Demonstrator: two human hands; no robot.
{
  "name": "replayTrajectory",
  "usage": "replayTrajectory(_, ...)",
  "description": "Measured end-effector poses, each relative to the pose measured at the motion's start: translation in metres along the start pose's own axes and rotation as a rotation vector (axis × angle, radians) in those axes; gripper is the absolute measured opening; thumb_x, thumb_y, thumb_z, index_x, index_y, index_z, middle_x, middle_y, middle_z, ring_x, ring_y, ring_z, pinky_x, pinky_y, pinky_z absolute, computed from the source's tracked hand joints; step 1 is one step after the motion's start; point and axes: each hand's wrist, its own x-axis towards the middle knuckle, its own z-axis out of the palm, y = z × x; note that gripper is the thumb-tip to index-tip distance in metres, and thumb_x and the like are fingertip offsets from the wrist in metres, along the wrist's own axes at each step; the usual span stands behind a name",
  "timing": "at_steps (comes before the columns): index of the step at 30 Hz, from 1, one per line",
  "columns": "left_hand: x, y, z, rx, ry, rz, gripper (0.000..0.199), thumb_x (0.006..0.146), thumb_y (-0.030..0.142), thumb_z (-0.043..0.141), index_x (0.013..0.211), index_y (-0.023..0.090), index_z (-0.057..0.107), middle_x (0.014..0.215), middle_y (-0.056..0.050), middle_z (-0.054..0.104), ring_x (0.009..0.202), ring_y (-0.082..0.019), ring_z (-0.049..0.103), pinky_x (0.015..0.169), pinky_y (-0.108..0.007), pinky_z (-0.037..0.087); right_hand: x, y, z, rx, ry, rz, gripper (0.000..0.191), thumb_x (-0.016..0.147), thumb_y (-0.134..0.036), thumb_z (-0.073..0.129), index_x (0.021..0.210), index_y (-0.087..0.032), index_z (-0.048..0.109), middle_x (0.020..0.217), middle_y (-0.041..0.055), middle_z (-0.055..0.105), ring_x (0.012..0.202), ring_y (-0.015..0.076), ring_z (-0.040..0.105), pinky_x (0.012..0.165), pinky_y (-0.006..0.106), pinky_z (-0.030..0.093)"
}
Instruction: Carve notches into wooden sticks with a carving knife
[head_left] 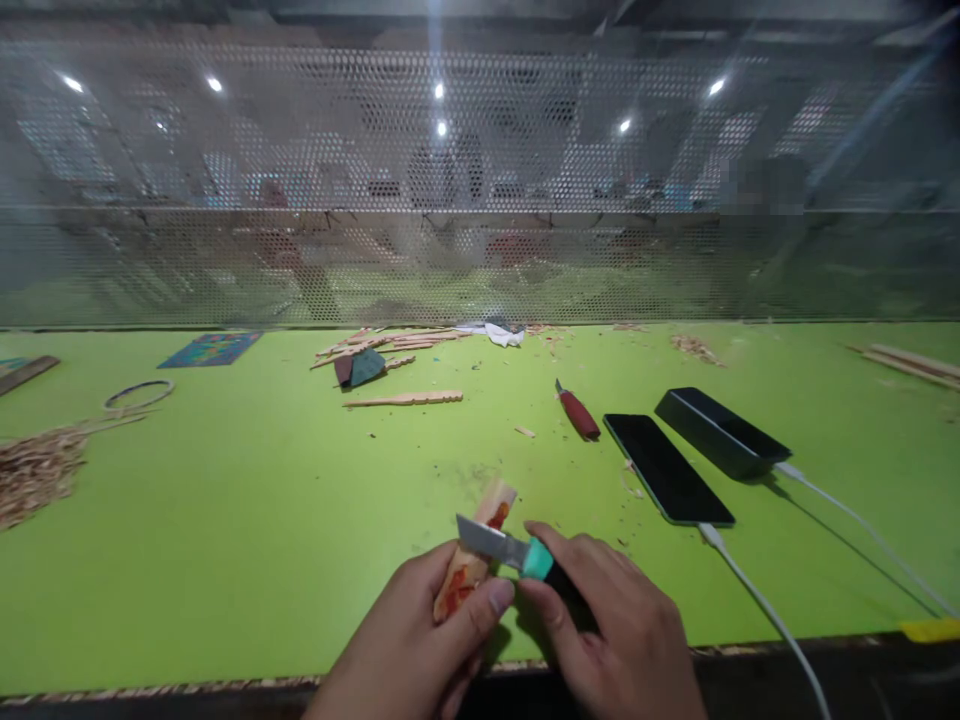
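Observation:
A small pale piece of wood [474, 568] with red-brown patches is gripped in my left hand [431, 630], near the table's front edge. It tilts, its far end pointing away and slightly right. My right hand [619, 620] is closed around the black handle of a utility knife [536, 560] with a teal collar. The knife's flat blade lies across the wood, pointing left. My left thumb rests close below the blade. Beyond my hands, a red-handled carving knife [577, 412] lies on the green table [262, 540].
A phone [667, 470] and a black box [720, 432], both with white cables, lie to the right. Carved wooden sticks [405, 398], folded sandpaper [366, 367] and a white tissue [502, 335] lie further back. Wood shavings [37, 468] pile up at left. A perforated screen [480, 180] stands behind.

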Motion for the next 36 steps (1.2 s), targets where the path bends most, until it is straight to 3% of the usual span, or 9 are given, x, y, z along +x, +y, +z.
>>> replayTrajectory(4,0.000,-0.001,0.002,0.030,0.029,-0.014,0.055,0.095,0.070,0.058,0.112,0.017,0.060,0.057,0.009,0.046,0.042,-0.008,0.037,0.040,-0.018,0.029,0.002,0.000,-0.005,0.050,-0.064,-0.068,0.036,0.108,-0.047,0.053,0.127,-0.020,0.066,0.082,0.0016,0.071,0.069,0.0196,0.067,0.061,0.030,0.047)
replayTrajectory(15,0.000,0.002,0.008,0.182,0.145,0.022,0.052,0.100,0.070,0.047,0.084,0.021,0.053,0.052,0.008,0.048,0.040,-0.009,0.039,0.042,-0.020,0.031,0.002,-0.006,0.002,-0.002,0.025,-0.016,0.038,0.108,-0.051,0.052,0.122,-0.019,0.068,0.085,0.0031,0.074,0.073,0.0207,0.068,0.066,0.032,0.046)
replayTrajectory(19,0.002,0.001,0.008,0.172,0.113,0.054,0.051,0.102,0.068,0.045,0.084,0.020,0.053,0.052,0.008,0.048,0.041,-0.008,0.037,0.044,-0.020,0.031,0.003,-0.008,0.009,-0.062,0.140,0.082,0.039,0.108,-0.053,0.051,0.118,-0.020,0.070,0.082,0.0038,0.073,0.073,0.0216,0.067,0.068,0.032,0.045)
replayTrajectory(23,-0.001,-0.001,0.008,0.125,0.084,0.067,0.049,0.102,0.066,0.048,0.087,0.020,0.054,0.055,0.008,0.048,0.042,-0.008,0.036,0.043,-0.019,0.029,0.006,-0.008,0.010,-0.101,0.178,0.112,0.042,0.107,-0.055,0.050,0.116,-0.020,0.071,0.081,0.0048,0.073,0.072,0.0230,0.066,0.070,0.034,0.046)
replayTrajectory(28,-0.007,0.000,0.006,0.089,0.057,0.003,0.051,0.100,0.069,0.049,0.089,0.020,0.055,0.051,0.009,0.045,0.038,-0.006,0.030,0.039,-0.019,0.023,0.012,-0.002,0.008,-0.163,0.271,0.303,0.049,0.108,-0.059,0.044,0.114,-0.020,0.074,0.091,0.0087,0.078,0.077,0.0262,0.071,0.064,0.034,0.047)
replayTrajectory(36,-0.001,-0.008,0.001,-0.091,0.017,-0.043,0.060,0.092,0.080,0.052,0.085,0.020,0.054,0.047,0.008,0.049,0.031,-0.005,0.030,0.032,-0.016,0.022,0.004,0.001,0.007,-0.120,0.216,0.255,0.048,0.107,-0.057,0.048,0.118,-0.017,0.072,0.094,0.0076,0.077,0.083,0.0251,0.072,0.071,0.033,0.049)
